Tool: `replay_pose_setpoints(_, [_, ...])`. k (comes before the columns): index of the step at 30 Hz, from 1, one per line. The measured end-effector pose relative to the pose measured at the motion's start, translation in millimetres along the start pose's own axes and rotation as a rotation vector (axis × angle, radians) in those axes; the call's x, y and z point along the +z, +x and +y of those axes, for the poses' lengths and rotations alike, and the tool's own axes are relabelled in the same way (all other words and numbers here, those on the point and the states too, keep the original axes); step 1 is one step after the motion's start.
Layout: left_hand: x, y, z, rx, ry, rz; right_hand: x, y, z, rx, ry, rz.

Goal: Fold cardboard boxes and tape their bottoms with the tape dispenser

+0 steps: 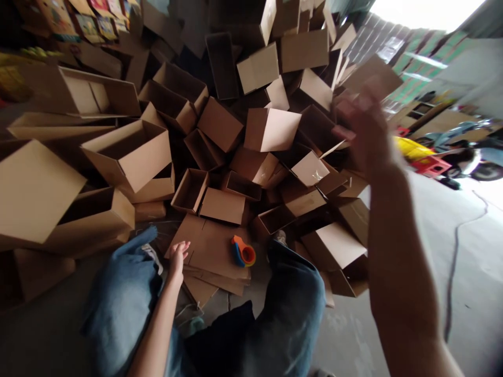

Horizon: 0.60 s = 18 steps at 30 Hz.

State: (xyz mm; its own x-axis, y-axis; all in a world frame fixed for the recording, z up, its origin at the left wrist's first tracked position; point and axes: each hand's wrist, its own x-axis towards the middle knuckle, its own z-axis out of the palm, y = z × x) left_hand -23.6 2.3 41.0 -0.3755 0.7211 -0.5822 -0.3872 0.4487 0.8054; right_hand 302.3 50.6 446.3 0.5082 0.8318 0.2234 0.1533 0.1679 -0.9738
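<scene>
My left hand [178, 257] is held low over a stack of flat cardboard sheets [214, 246] between my legs, its fingers loosely apart with nothing in them. On that stack lies a tape dispenser [242, 252], orange and blue with a roll of tape. My right hand [365, 118] is raised high on the right and blurred by motion. Its thumb and fingers look apart. Just beyond it shows a brown cardboard box [373, 76], partly covered by the hand; I see no clear grip on it.
A large heap of cardboard boxes [273, 128] fills the space ahead. More open boxes [131, 154] lie at the left. A red crate [430, 165], a yellow bundle [412, 148] and a parked motorbike [487, 157] stand at the right. A dark cable [454, 272] runs along the floor.
</scene>
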Motion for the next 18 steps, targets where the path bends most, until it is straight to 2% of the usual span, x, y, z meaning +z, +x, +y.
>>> replay_pose_setpoints(1, [1.6, 1, -3, -0.008, 0.013, -0.022, -1, -19, 29, -0.042, -0.017, -0.101])
replay_pose_setpoints(2, [3.4, 3, -6, -0.02, 0.027, -0.043, -5, -37, 62, -0.078, -0.082, -0.262])
replay_pose_setpoints(3, [5.2, 4, -9, -0.032, 0.043, -0.063, -11, -56, 99, -0.051, -0.16, -0.412])
replay_pose_setpoints(4, [6.9, 5, -12, -0.039, 0.061, -0.087, -18, -73, 136, 0.007, -0.195, -0.487])
replay_pose_setpoints(6, [9.5, 7, -18, -0.037, 0.101, -0.136, -35, -103, 207, 0.182, -0.234, -0.531])
replay_pose_setpoints(7, [10.3, 8, -20, -0.029, 0.123, -0.154, -42, -115, 238, 0.26, -0.233, -0.513])
replay_pose_setpoints(9, [11.3, 9, -23, -0.01, 0.164, -0.17, -51, -133, 284, 0.362, -0.235, -0.46])
replay_pose_setpoints(12, [11.6, 12, -27, 0.006, 0.217, -0.166, -52, -145, 318, 0.414, -0.232, -0.433])
replay_pose_setpoints(18, [9.4, 21, -38, 0.058, 0.306, -0.196, -46, -145, 340, 0.487, -0.165, -0.435])
